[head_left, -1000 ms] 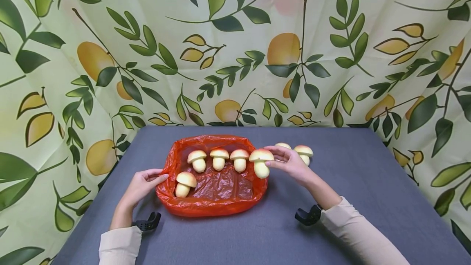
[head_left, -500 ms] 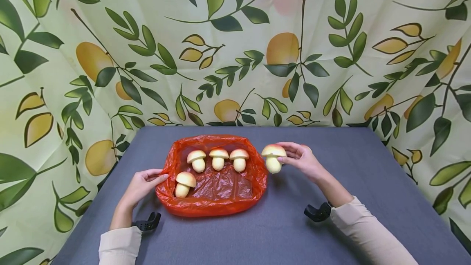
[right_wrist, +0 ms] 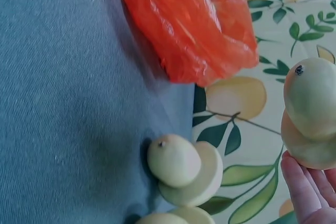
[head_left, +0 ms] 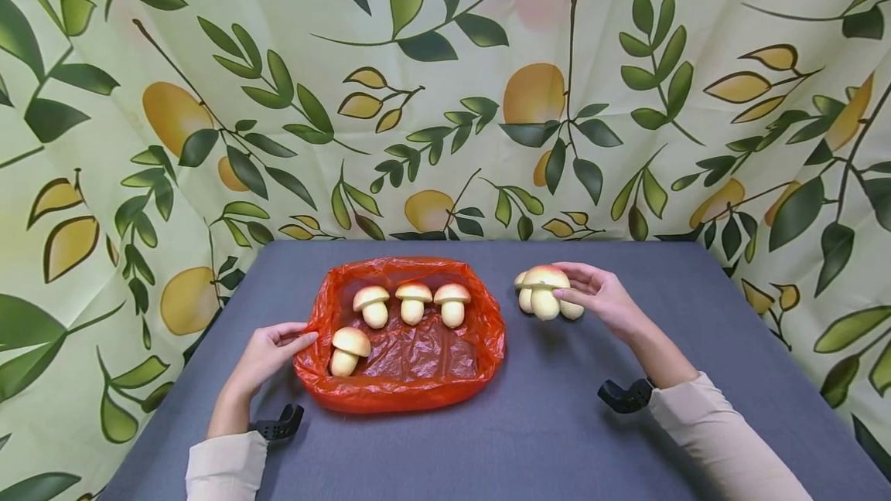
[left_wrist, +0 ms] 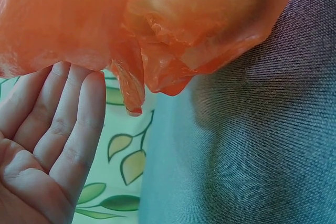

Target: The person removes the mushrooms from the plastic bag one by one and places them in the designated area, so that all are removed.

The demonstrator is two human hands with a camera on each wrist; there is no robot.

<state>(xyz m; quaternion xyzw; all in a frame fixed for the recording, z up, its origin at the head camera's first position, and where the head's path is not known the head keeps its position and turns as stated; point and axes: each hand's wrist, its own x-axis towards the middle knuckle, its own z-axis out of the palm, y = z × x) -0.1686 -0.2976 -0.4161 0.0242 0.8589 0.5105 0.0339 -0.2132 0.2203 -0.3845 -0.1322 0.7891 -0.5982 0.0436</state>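
Note:
My right hand (head_left: 605, 304) holds a mushroom (head_left: 545, 281) with a reddish-yellow cap and pale stem, raised above the table on the right. Behind it, partly hidden, two more mushrooms stand on the cloth; in the right wrist view one mushroom (right_wrist: 173, 161) shows its rounded stem. A red plastic bag (head_left: 400, 400) lies with its mouth spread wide. Inside are a back row of three mushrooms (head_left: 414, 304) and one leaning mushroom (head_left: 350, 346) at the front left. With thumb and fingers, my left hand (head_left: 267, 354) pinches the bag's left rim.
A grey-blue cloth (head_left: 529, 424) covers the table. Behind and along both sides hangs a leaf-and-fruit patterned curtain (head_left: 445, 145). Black wrist mounts (head_left: 626, 395) sit by both sleeves.
My right hand has carried the mushroom from the bag's right rim rightward, in front of the two standing mushrooms. The left hand and the bag stay put.

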